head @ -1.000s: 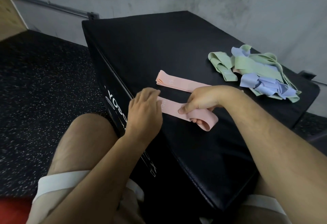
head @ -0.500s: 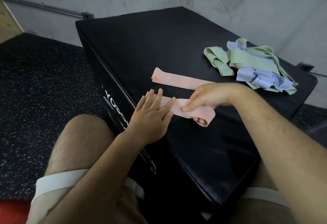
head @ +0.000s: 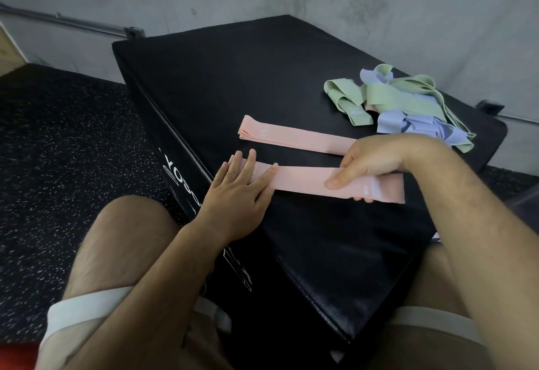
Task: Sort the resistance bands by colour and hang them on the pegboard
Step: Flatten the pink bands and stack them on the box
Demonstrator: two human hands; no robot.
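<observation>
A: State of the hands?
B: Left hand [head: 242,191] flat, fingers straight, pressing the left end of the near band [head: 303,181] onto the surface [head: 233,83]. Right hand [head: 376,162] pinches the same band toward its right end, thumb on top, fingers beneath
A: Why that hold?
B: My judgement: the left pins one end so the right can draw the loop taut and flat. It lies straight, not bunched. The labelled end sticks out past the right hand
A: Why there?
B: It runs parallel to the far band [head: 291,137], just beside it, with a gap between. Both are pink, so this reads as the pink group being laid side by side. The far band's right end is hidden behind the right hand
A: The others?
B: A pile [head: 408,104] of green and lilac bands, tangled, toward the far right corner of the surface, apart from the pinks. Unsorted
A: And the pegboard?
B: Not in view. Nothing hung yet; I'd say the sorting is at an early stage
</observation>
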